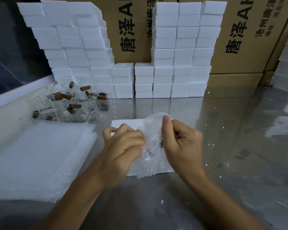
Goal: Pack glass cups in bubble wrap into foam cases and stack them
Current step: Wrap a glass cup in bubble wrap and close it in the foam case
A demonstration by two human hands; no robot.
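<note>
Head view: your left hand (123,143) and right hand (181,140) work a bubble-wrapped cup (152,143) held between them, just above a white foam case (123,124) lying flat on the steel surface (231,146). Left grip: fingers curled onto the wrap's left edge. Right grip: thumb up, fingers curled, pinching the wrap's right side. A dark bit shows through the wrap; the cup itself is blurred. Stack of bubble wrap sheets (40,155) lies to the left, near you. Beyond it, loose glass cups (65,103) with brown handles sit in a cluster. Stacked foam cases (173,63) line the back, against printed cardboard boxes (248,39). White foam crumbs (206,145) dot the surface.
</note>
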